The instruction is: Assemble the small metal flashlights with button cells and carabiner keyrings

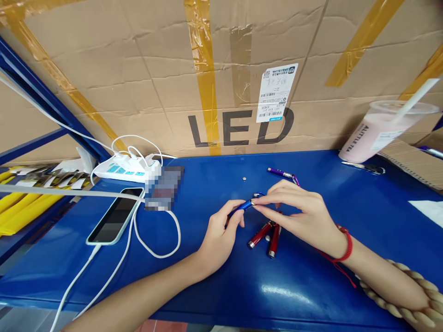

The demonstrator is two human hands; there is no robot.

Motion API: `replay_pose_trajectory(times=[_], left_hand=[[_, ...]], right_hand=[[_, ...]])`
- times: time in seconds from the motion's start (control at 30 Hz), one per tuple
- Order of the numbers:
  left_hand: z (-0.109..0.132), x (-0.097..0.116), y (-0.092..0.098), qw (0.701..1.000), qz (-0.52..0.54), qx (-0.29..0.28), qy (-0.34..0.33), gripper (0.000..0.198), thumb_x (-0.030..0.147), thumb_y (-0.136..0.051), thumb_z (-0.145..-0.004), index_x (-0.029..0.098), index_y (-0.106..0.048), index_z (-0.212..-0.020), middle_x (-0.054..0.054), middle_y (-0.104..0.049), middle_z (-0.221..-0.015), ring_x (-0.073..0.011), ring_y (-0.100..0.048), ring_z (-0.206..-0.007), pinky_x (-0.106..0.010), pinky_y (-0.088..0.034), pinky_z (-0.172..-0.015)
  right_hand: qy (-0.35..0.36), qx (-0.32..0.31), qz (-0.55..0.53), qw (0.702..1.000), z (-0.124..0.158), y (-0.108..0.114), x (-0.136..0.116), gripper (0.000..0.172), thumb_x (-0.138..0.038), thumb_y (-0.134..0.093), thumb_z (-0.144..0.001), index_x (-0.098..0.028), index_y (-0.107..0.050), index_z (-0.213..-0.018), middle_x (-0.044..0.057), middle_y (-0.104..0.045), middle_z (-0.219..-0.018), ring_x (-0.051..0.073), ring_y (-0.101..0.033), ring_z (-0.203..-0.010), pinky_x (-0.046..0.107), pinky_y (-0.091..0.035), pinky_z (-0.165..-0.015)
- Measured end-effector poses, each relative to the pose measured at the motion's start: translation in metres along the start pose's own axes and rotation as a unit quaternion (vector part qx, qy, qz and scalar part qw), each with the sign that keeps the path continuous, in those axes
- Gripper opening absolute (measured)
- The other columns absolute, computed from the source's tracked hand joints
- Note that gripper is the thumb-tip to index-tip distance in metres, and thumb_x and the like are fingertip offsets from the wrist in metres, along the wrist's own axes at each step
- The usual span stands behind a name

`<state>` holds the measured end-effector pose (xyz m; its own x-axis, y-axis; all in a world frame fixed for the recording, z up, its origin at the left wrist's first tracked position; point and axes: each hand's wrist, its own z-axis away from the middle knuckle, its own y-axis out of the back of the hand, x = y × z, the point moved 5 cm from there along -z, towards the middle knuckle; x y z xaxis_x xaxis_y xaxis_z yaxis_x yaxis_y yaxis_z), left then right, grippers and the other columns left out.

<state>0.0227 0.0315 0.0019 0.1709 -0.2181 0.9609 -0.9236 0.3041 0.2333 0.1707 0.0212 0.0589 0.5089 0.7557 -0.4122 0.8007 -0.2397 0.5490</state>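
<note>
Between my two hands is a small blue metal tube (245, 205). My left hand (221, 230) is wrapped round its body, and my right hand (294, 205) pinches its right end between thumb and fingertips. Whether a small part is in that pinch cannot be made out. Just below lie two red tubes, one (259, 234) slanting left and the other (274, 242) nearly upright in the picture, with a small round silver piece (267, 238) between them. A purple tube (278, 172) rests behind my right hand. Another small silver disc (244, 178) lies farther back.
On the blue table (214, 295) at left are a phone (116, 216), white cables and a power strip (126, 169), beside a blurred dark object (166, 186). A drink cup (380, 131), keys (375, 170) and a notebook (415, 161) stand or lie at right. Cardboard (155, 92) rises behind.
</note>
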Motion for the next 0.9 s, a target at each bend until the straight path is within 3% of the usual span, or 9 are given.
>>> replay_pose_trajectory(times=[0.37, 0.6, 0.73, 0.9], left_hand=[[0.0017, -0.0001, -0.003, 1.0, -0.022, -0.013, 0.006, 0.023, 0.026, -0.038, -0.092, 0.017, -0.057, -0.103, 0.003, -0.049, -0.068, -0.0118, -0.047, -0.065, -0.023, -0.038, -0.066], [0.0017, -0.0002, -0.0044, 1.0, -0.009, -0.016, 0.016, 0.023, 0.026, -0.039, -0.092, 0.017, -0.056, -0.104, 0.003, -0.049, -0.067, -0.0116, -0.047, -0.065, -0.023, -0.038, -0.065], [0.0022, 0.0011, -0.0029, 1.0, -0.012, -0.009, 0.013, 0.023, 0.027, -0.039, -0.092, 0.017, -0.057, -0.103, 0.002, -0.049, -0.068, -0.0115, -0.047, -0.065, -0.023, -0.038, -0.065], [0.0029, 0.0025, -0.0038, 1.0, -0.022, -0.012, -0.001, 0.023, 0.027, -0.039, -0.091, 0.017, -0.057, -0.102, 0.002, -0.05, -0.067, -0.0117, -0.048, -0.065, -0.023, -0.04, -0.066]], right_hand=[[-0.061, -0.034, -0.031, 0.997, -0.0004, -0.0006, 0.0049, 0.005, -0.022, -0.066, -0.079, -0.021, -0.07, -0.082, 0.002, -0.066, -0.072, 0.011, -0.056, -0.057, 0.022, -0.049, -0.047], [-0.061, -0.025, -0.018, 0.998, 0.0004, -0.0012, 0.0059, 0.005, -0.025, -0.067, -0.079, -0.022, -0.07, -0.082, 0.003, -0.067, -0.073, 0.013, -0.058, -0.063, 0.024, -0.049, -0.049], [-0.064, -0.033, -0.03, 0.997, 0.0006, -0.0034, 0.0096, 0.006, -0.025, -0.069, -0.077, -0.02, -0.068, -0.079, 0.006, -0.068, -0.084, 0.016, -0.061, -0.076, 0.022, -0.048, -0.045], [-0.017, -0.054, -0.002, 0.998, 0.0006, -0.0059, 0.0075, 0.006, -0.025, -0.065, -0.08, -0.022, -0.07, -0.081, 0.005, -0.067, -0.089, 0.017, -0.061, -0.082, 0.032, -0.053, -0.071]])
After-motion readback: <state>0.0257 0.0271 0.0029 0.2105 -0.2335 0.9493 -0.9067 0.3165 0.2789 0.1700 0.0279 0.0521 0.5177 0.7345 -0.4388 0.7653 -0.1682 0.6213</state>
